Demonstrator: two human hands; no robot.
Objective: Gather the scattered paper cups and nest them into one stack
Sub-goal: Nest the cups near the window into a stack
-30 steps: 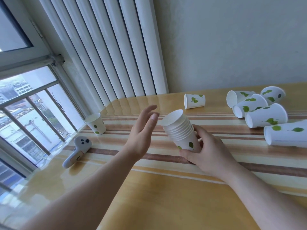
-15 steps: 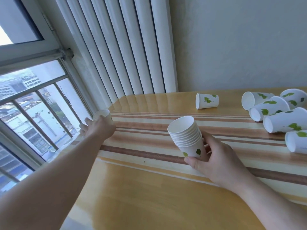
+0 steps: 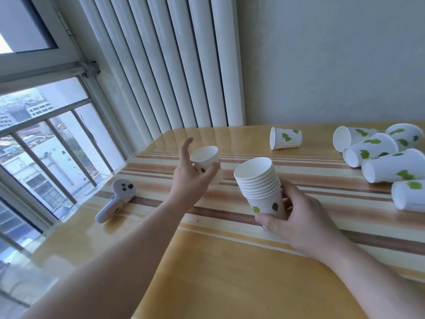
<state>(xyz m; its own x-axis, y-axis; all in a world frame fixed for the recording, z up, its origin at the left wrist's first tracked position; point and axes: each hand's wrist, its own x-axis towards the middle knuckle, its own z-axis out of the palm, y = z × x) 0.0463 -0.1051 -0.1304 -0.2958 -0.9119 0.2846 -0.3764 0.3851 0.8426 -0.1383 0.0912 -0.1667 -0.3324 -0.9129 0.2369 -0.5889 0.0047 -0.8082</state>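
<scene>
My right hand (image 3: 296,215) grips the base of a stack of nested white paper cups (image 3: 259,183) with green leaf prints, tilted mouth-up toward the left, above the table. My left hand (image 3: 190,178) holds a single paper cup (image 3: 204,157) lifted off the table, just left of the stack, index finger raised. One cup (image 3: 285,138) lies on its side at the back. Several more cups (image 3: 377,155) lie on their sides at the right edge.
A striped yellow-and-brown table (image 3: 230,261) carries everything. A white controller (image 3: 117,199) lies at its left side near the window (image 3: 46,146). A white ribbed radiator (image 3: 172,65) stands behind the table's back left corner.
My left hand reached out to the upright cup by the window, picked it up and carried it right, toward the stack. My right hand has kept holding the stack in place.
</scene>
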